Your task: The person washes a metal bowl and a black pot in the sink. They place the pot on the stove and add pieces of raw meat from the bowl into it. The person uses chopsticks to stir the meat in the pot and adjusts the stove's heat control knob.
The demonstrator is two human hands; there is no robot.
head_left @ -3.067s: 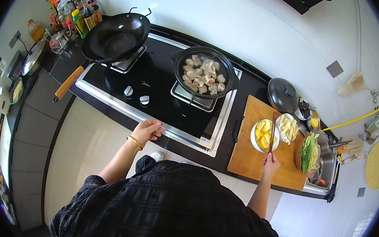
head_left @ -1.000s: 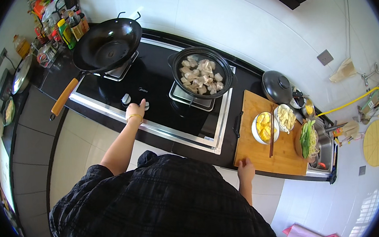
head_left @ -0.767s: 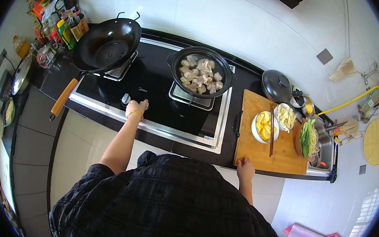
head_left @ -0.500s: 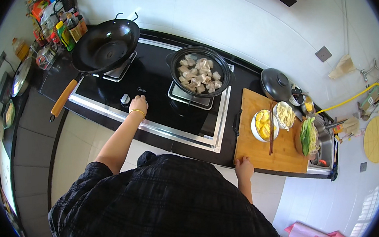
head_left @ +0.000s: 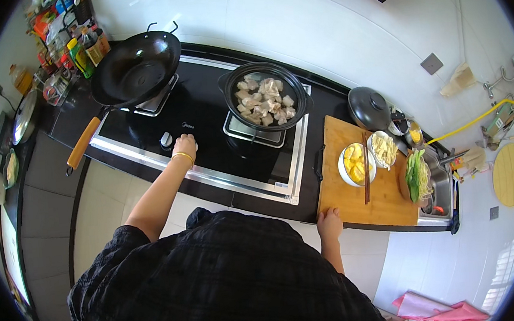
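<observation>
My left hand [head_left: 184, 144] is closed on a stove knob at the front of the black gas hob [head_left: 209, 164]; the fingers mostly cover it. Another white knob [head_left: 166, 140] shows just left of it. Pale pieces of meat [head_left: 267, 98] lie in a black pot [head_left: 301, 106] on the right burner. On the left burner sits a black wok [head_left: 141, 73] with a wooden handle. My right hand [head_left: 329, 222] rests with curled fingers at the near left corner of a wooden cutting board [head_left: 337, 148].
On the board stand a white bowl of yellow pieces [head_left: 354, 163], a bowl of pale strips [head_left: 384, 149], brown chopsticks [head_left: 366, 173] and green vegetables [head_left: 415, 176]. A black lid [head_left: 369, 106] lies behind. The sink [head_left: 442, 185] is at right, bottles [head_left: 81, 56] at far left.
The whole view has shifted slightly. Both hands stay in place, the left on the knob and the right at the board's corner; the left hand has turned a little.
</observation>
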